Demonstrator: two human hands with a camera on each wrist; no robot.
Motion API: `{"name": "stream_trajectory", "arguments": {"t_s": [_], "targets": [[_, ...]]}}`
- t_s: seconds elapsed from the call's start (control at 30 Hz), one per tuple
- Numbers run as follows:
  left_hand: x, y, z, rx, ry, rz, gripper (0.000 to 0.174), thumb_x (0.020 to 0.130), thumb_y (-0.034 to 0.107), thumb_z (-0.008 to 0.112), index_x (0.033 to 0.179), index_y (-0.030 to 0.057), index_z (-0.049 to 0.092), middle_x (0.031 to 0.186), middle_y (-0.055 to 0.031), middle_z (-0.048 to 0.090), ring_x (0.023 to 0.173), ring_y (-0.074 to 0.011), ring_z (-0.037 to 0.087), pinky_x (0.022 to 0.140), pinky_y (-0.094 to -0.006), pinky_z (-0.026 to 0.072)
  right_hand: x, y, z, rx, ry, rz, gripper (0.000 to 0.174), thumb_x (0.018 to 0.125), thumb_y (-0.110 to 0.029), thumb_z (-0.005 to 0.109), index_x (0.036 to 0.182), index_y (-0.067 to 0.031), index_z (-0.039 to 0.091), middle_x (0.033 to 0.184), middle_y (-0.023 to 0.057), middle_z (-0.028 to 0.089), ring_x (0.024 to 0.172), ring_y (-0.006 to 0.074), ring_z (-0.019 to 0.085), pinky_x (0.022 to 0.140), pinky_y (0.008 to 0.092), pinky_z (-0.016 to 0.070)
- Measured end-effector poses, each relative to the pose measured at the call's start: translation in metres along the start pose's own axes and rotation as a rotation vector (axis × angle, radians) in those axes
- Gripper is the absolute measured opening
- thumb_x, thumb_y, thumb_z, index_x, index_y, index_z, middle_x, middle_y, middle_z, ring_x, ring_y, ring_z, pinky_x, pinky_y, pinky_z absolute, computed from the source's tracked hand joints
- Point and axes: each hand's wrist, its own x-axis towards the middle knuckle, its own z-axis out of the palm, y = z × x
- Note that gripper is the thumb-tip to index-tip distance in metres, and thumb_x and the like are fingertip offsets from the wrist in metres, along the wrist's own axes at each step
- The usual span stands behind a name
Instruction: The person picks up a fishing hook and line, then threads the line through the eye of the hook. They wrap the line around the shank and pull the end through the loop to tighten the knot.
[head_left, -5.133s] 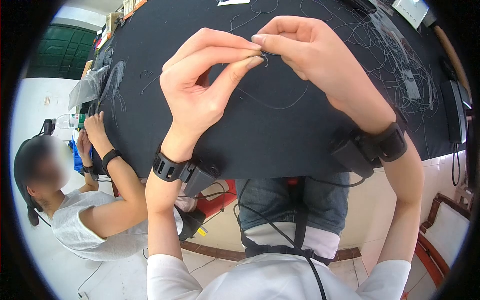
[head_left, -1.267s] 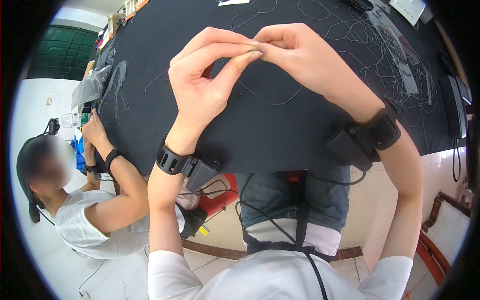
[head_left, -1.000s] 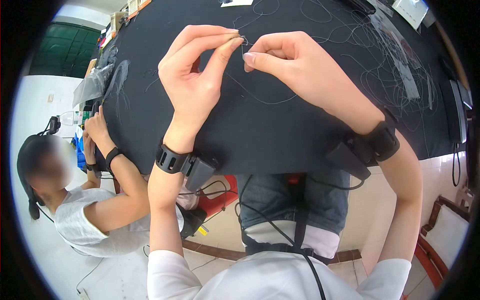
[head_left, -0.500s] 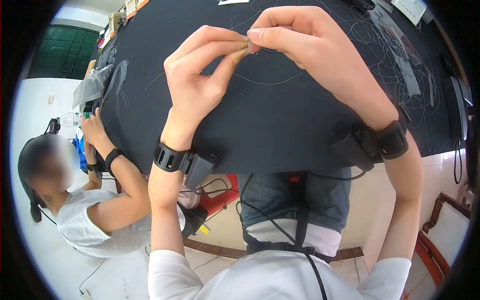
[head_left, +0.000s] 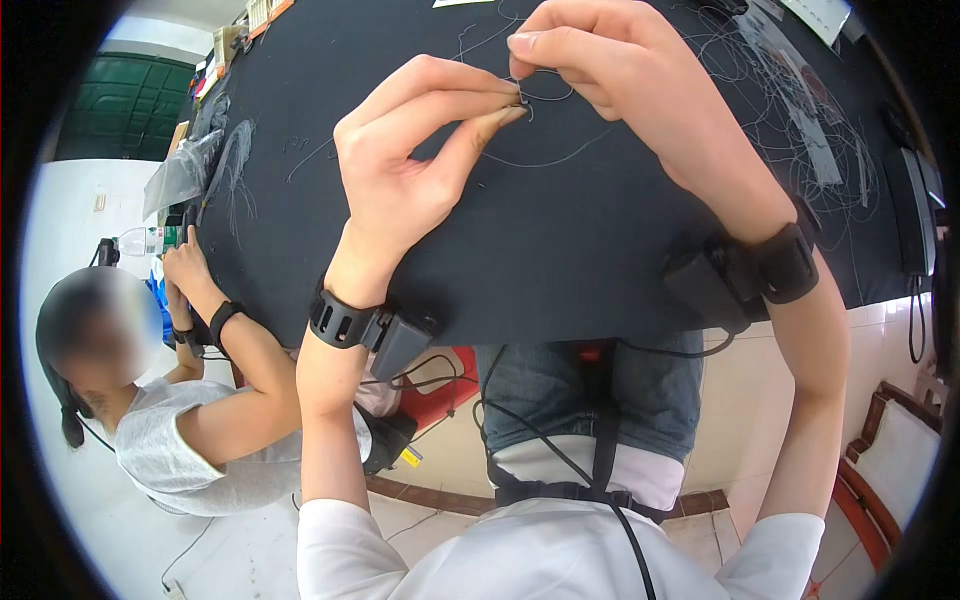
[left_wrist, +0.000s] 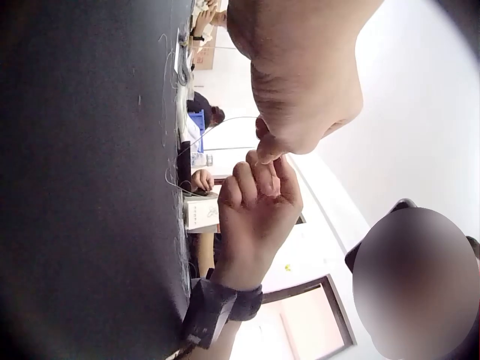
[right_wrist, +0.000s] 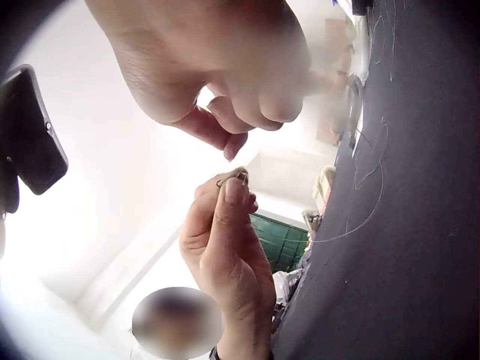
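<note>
My left hand [head_left: 400, 160] pinches a small fish hook [head_left: 528, 112] between thumb and fingertips, over the black tabletop. The hook's curved end shows past the thumb; the rest is hidden by the fingers. In the right wrist view the hook [right_wrist: 242, 176] glints at the left thumb tip. Thin grey fishing line [head_left: 560, 164] loops below and to the right of the hands. Slightly above and right of the left fingertips, my right hand [head_left: 625, 80] pinches a short stretch of line that runs up from the hook. A small gap separates the two hands' fingertips.
Tangled line and clear plastic strips [head_left: 810, 130] lie on the right of the black table [head_left: 540, 270]. A clear plastic bag [head_left: 180, 175] and a bundle of line [head_left: 235, 165] lie at the left edge. Another person [head_left: 210, 430] sits on the left.
The hands met at the fingertips half a second ago; now the right hand has drawn up and away, with line between them. The left hand has shifted slightly right, and the hook's end shows.
</note>
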Motion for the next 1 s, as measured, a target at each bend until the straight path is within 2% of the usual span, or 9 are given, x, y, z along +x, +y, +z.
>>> {"name": "stream_trajectory", "arguments": {"t_s": [0.23,0.33,0.43,0.53,0.57,0.83,1.0], "targets": [[-0.001,0.0,0.0,-0.06,0.039,0.0,0.013,0.065,-0.006,0.068,0.076,0.0011,0.066,0.078,-0.0062,0.064,0.067,-0.0142,0.061,0.059,-0.0216,0.0483,0.004,0.007,-0.001,0.006,0.027,0.032,0.018,0.084,-0.01,0.051,0.076,0.0041,0.06,0.067,0.0007,0.056,0.063,0.005,0.047,0.059,0.0182,0.0375],[-0.002,0.002,-0.001,-0.064,0.047,-0.006,0.014,0.065,-0.006,0.068,0.077,0.0012,0.067,0.079,-0.0064,0.064,0.067,-0.0141,0.061,0.059,-0.0215,0.0485,0.004,0.007,0.001,-0.047,0.044,0.03,0.019,0.084,-0.011,0.052,0.075,0.0042,0.059,0.063,0.0,0.053,0.058,0.0043,0.044,0.053,0.0185,0.0346],[-0.002,0.004,-0.001,-0.069,0.072,-0.022,0.014,0.066,-0.006,0.068,0.078,0.0013,0.067,0.08,-0.0066,0.064,0.068,-0.0142,0.061,0.059,-0.0214,0.0485,0.004,0.022,-0.003,-0.263,0.0,-0.013,0.023,0.084,-0.021,0.053,0.084,0.0002,0.062,0.069,-0.0006,0.057,0.065,0.0037,0.049,0.058,0.019,0.0365],[-0.003,0.001,-0.002,-0.053,0.095,-0.026,0.013,0.067,-0.005,0.067,0.078,0.0013,0.067,0.08,-0.0067,0.064,0.068,-0.014,0.061,0.059,-0.0213,0.048,0.007,0.033,-0.001,-0.321,-0.085,-0.088,0.022,0.084,-0.02,0.053,0.085,0.0005,0.062,0.073,0.0011,0.059,0.069,0.0065,0.052,0.065,0.0197,0.0393],[-0.003,0.0,-0.002,-0.031,0.114,-0.036,0.012,0.068,-0.005,0.067,0.078,0.0011,0.067,0.08,-0.0068,0.064,0.068,-0.0141,0.061,0.059,-0.0213,0.0478,0.012,0.045,0.007,-0.222,-0.014,-0.273,0.022,0.077,-0.02,0.056,0.076,-0.0007,0.066,0.059,0.0054,0.057,0.053,0.0097,0.049,0.05,0.0247,0.0383],[-0.001,-0.013,-0.002,0.084,0.176,-0.04,0.011,0.068,-0.005,0.066,0.078,0.0003,0.066,0.079,-0.0067,0.064,0.069,-0.015,0.061,0.06,-0.0219,0.0473,0.001,0.035,0.011,-0.3,-0.075,-0.201,0.023,0.077,-0.02,0.056,0.073,0.0006,0.065,0.054,0.0057,0.053,0.048,0.0105,0.047,0.048,0.0249,0.0367],[0.0,-0.011,-0.002,0.125,0.104,-0.008,0.012,0.067,-0.005,0.066,0.077,0.0007,0.066,0.079,-0.0067,0.063,0.069,-0.0162,0.061,0.061,-0.0228,0.0478,0.0,0.028,0.01,-0.289,-0.064,-0.226,0.023,0.077,-0.02,0.056,0.074,0.0008,0.065,0.055,0.0059,0.054,0.049,0.0103,0.048,0.048,0.025,0.0373]]}}
